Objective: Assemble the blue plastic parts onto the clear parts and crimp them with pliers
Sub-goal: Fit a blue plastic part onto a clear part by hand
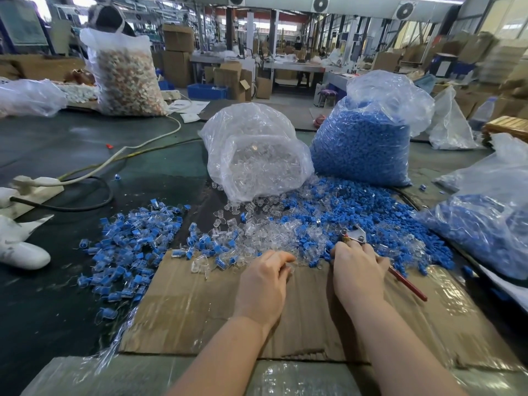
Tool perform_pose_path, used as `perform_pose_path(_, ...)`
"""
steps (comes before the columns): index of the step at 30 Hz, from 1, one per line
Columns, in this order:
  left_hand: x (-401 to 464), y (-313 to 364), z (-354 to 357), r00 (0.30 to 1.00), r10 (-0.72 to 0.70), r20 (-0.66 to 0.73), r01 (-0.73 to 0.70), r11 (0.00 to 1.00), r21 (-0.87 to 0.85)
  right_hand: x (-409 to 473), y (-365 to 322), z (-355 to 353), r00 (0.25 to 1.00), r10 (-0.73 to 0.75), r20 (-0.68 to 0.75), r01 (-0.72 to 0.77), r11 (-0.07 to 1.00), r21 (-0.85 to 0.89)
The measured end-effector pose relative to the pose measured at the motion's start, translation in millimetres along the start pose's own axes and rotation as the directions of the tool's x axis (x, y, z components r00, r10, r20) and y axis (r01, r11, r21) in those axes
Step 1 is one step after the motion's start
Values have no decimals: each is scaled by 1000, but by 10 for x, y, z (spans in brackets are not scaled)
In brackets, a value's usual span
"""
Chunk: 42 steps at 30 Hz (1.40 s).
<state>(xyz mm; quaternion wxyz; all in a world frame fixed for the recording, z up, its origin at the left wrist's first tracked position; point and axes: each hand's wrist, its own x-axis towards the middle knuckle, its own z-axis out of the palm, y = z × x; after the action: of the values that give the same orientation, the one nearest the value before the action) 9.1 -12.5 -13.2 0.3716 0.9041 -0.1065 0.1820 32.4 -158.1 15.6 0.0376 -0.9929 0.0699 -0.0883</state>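
Both hands' fingers curl: right hand [358, 270] grips pliers [360, 238], left hand [264, 277] pinches

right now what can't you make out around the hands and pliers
- Left hand, head view: fingertips curl under; whether they pinch a clear part is hidden by the hand itself.
- Pliers: grip mostly covered by the right hand; only the metal head and one red handle show.
- Mixed pile: single parts too small to tell assembled from loose.
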Motion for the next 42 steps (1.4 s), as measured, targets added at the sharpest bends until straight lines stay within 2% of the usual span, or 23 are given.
perform_pose_path(4,5,1,-9,998,-47,-37,46,999,-29,-28,14,11,995,-15,-103,21,998,55)
perform_pose_path(9,20,2,-30,983,-167,-75,154,976,-151,-142,-154,22,981,-46,-188,108,938,329)
perform_pose_path(12,26,1,-35,978,-196,-71,182,968,-175,-222,-227,96,971,-97,-219,169,925,340)
perform_pose_path(19,16,0,-63,975,-207,-80,185,957,-225,-325,-217,190,963,-90,-255,190,896,401)
perform_pose_path(28,-2,-4,-85,975,-206,-88,176,947,-268,-358,-204,186,952,-152,-265,261,856,446)
perform_pose_path(35,-9,7,-76,967,-228,-115,194,949,-249,-377,-209,174,940,-166,-297,295,834,467)
perform_pose_path(42,-13,6,-84,983,-166,-80,150,972,-184,-386,-205,171,939,-175,-296,303,827,474)
